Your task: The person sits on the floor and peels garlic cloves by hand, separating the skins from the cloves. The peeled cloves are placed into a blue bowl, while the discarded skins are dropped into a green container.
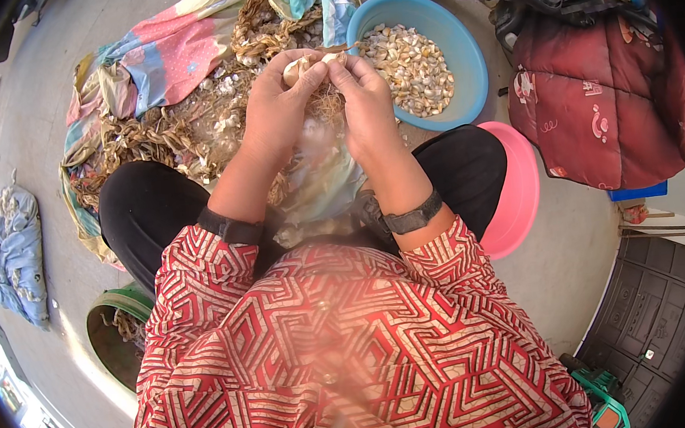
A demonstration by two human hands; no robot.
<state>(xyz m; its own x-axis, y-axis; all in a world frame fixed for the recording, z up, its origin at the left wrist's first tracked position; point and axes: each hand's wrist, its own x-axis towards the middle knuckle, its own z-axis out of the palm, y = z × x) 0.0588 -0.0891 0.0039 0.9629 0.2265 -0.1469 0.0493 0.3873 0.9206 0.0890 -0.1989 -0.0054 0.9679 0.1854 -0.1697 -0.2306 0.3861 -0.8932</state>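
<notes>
Both my hands meet above the space between my knees, gripping pieces of garlic. My left hand [274, 100] has a pale garlic piece [297, 70] between thumb and fingers. In my right hand [362, 87] is another garlic piece [335, 59], close beside the first, with a dry stalk behind it and fine roots hanging below. Whether the two pieces are still joined I cannot tell. Just right of my hands stands a blue plastic basin [469, 74] holding many loose garlic cloves [412, 64]. Braided dry garlic stalks [149, 136] and papery skins lie to the left.
A patterned cloth [176, 57] spreads beneath the stalks. Under my right knee sits a pink basin [515, 199]. At right, a vehicle with a red quilted cover [596, 106] stands close. A green bucket [99, 333] lies at lower left, near a blue cloth bundle [18, 254].
</notes>
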